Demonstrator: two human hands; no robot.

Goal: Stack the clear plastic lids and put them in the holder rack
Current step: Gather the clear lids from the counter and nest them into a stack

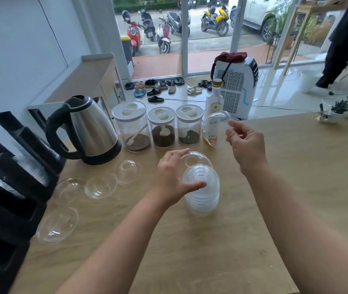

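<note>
A stack of clear dome lids (pixel 202 192) stands on the wooden counter (pixel 296 166) in the middle. My left hand (pixel 174 177) grips the stack from the left, with a tilted lid (pixel 197 159) resting on top under its fingertips. My right hand (pixel 246 143) is raised to the right and pinches another clear lid (pixel 221 118) by its rim. Several loose lids (pixel 99 185) lie on the counter to the left. The black holder rack (pixel 14 187) fills the left edge, with cups in its slots.
A steel kettle (pixel 90 130) stands behind the loose lids. Three jars with white tops (pixel 162 128) and a glass bottle (pixel 213 115) line the counter's back. Small potted plants (pixel 342 109) sit at the far right. A person stands on the floor beyond.
</note>
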